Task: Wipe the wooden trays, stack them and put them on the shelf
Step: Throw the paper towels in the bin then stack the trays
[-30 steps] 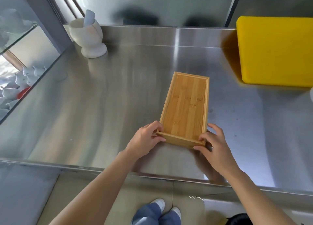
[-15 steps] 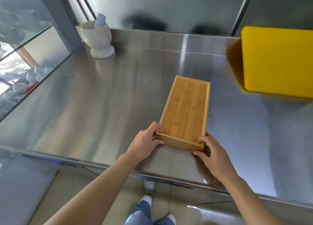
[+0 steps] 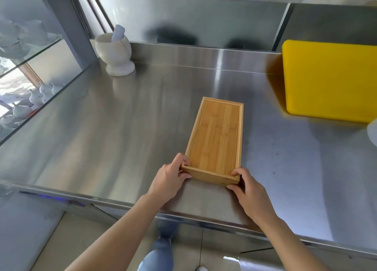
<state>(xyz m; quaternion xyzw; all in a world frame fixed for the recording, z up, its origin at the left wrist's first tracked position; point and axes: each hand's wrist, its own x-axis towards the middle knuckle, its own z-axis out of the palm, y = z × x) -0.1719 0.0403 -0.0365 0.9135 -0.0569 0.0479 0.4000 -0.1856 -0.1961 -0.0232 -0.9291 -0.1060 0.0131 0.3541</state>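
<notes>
Head view: one wooden tray (image 3: 216, 138), lying flat on steel counter (image 3: 102, 132) near its front edge. Left hand (image 3: 169, 179) clasps near-left corner; right hand (image 3: 247, 191) clasps near-right corner. Yellow board (image 3: 330, 79) well apart at right; white mortar (image 3: 116, 54) at back left.

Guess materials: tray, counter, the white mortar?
Wooden tray: likely bamboo, smooth finish; strip grain with node marks. Counter: stainless steel, brushed; streaky reflections. Mortar: matte white stone or ceramic, cannot tell which.
</notes>
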